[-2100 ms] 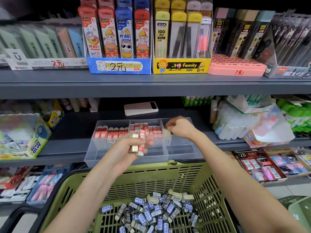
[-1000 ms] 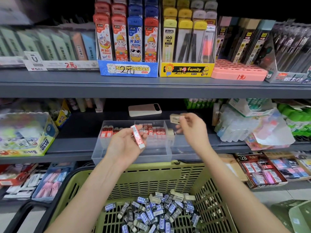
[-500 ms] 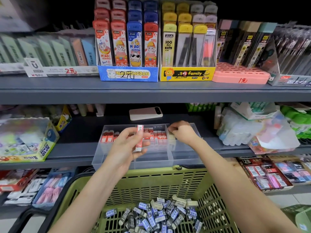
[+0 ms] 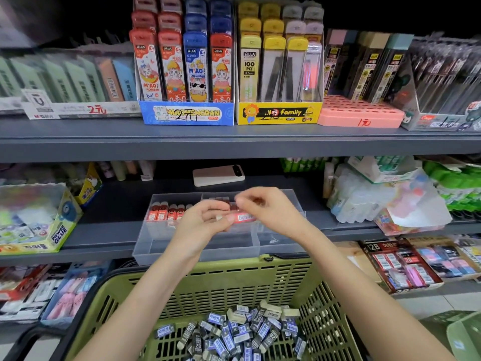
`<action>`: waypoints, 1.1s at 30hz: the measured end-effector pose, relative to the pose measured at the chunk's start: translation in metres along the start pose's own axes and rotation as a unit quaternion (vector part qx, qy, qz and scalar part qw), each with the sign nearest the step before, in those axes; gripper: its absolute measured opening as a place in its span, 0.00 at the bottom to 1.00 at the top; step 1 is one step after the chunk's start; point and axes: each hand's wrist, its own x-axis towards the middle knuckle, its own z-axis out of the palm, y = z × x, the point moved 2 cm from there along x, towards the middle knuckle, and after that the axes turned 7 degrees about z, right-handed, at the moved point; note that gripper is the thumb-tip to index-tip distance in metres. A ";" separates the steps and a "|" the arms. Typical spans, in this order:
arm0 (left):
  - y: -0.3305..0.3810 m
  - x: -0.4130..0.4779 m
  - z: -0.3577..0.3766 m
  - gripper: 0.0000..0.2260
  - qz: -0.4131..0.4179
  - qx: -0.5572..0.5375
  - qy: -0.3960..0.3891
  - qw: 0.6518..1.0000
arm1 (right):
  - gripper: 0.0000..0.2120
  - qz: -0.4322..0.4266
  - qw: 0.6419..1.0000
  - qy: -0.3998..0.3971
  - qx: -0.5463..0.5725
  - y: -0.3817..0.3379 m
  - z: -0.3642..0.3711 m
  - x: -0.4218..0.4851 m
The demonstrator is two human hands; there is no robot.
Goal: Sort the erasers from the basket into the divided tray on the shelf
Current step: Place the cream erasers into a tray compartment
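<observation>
My left hand (image 4: pixel 203 224) pinches a red-sleeved eraser (image 4: pixel 244 217) over the clear divided tray (image 4: pixel 197 252) on the middle shelf. My right hand (image 4: pixel 270 208) hovers just above and beside that eraser with its fingers curled together and blurred; I see nothing else in them. A row of red-sleeved erasers (image 4: pixel 166 212) stands in the tray's back left compartment, and the hands hide the middle ones. The green basket (image 4: pixel 234 278) below the shelf edge holds a heap of blue- and black-sleeved erasers (image 4: pixel 234 332).
A pale phone-like device (image 4: pixel 218 175) lies behind the tray. A glue box (image 4: pixel 39 222) stands at the left and clear plastic packs (image 4: pixel 377 201) at the right. Boxes of pencil leads fill the upper shelf (image 4: pixel 234 142). Eraser packs (image 4: pixel 400 261) sit at the lower right.
My right hand left the tray's right compartment and moved left to meet my left hand. The red eraser turned from upright to lying sideways in my left fingers.
</observation>
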 end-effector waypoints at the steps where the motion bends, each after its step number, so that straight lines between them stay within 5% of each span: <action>1: 0.001 -0.001 0.000 0.09 0.012 0.005 0.002 1.000 | 0.07 -0.012 0.999 -0.024 -0.025 -0.004 0.002 -0.005; 8: 0.007 -0.007 -0.016 0.13 0.057 -0.063 0.045 0.995 | 0.14 0.042 0.986 -0.105 0.126 -0.020 0.019 -0.016; 11: 0.009 -0.010 -0.022 0.09 0.065 -0.022 0.036 0.997 | 0.13 0.033 0.979 -0.142 0.140 -0.024 0.027 -0.017; 13: 0.011 -0.010 -0.026 0.05 0.086 0.063 0.035 0.994 | 0.09 0.048 0.985 -0.096 0.133 -0.022 0.026 -0.012; 17: 0.010 -0.013 -0.050 0.07 0.160 0.381 0.076 0.908 | 0.08 0.128 0.987 0.084 -0.039 -0.003 0.010 0.019; 22: -0.001 -0.032 -0.072 0.11 0.187 0.534 0.065 0.822 | 0.09 0.219 0.965 0.052 -0.134 0.008 0.015 0.051; 27: -0.013 -0.044 -0.085 0.26 0.144 0.562 0.009 0.814 | 0.05 0.242 0.950 0.024 -0.195 0.008 0.032 0.072; 33: -0.023 -0.049 -0.088 0.27 0.152 0.540 0.004 0.828 | 0.15 0.209 0.944 0.014 -0.256 0.015 0.036 0.071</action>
